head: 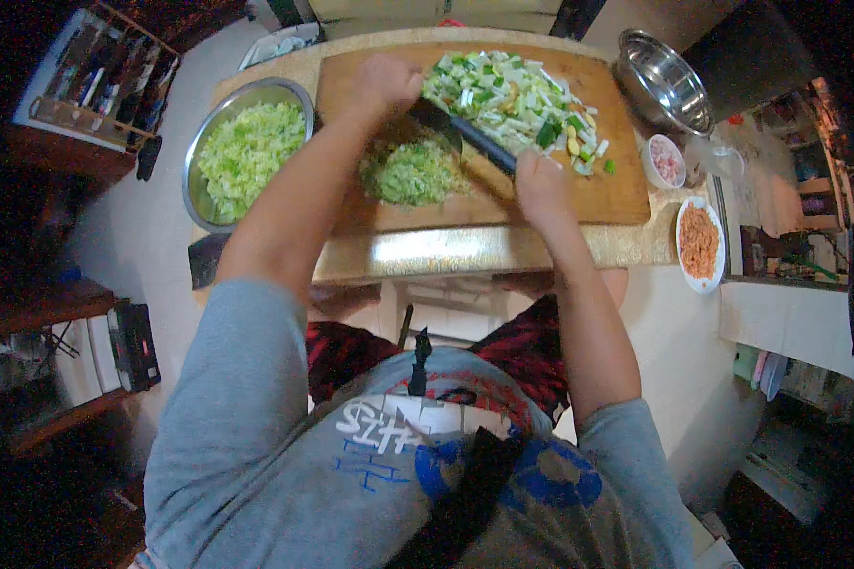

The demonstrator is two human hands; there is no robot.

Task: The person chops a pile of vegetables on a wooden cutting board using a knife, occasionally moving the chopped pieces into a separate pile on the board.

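My right hand [541,181] grips the black handle of a kitchen knife [485,146] above a wooden cutting board [576,206]. My left hand [390,82] is at the knife's far end, fingers bent; whether it presses or grips the blade there is not plain. Just below the blade lies a mound of finely minced green and white vegetable [416,173]. Beyond the knife, a larger heap of coarsely chopped green and white vegetables [516,99] covers the board's back right, with some yellowish pieces among it.
A steel bowl of chopped pale green vegetable [250,156] stands left of the board. At right are a shiny steel bowl [665,82], a small white bowl of pinkish pieces [665,161] and a white oval dish of reddish-brown minced food [699,242], near the table's edge.
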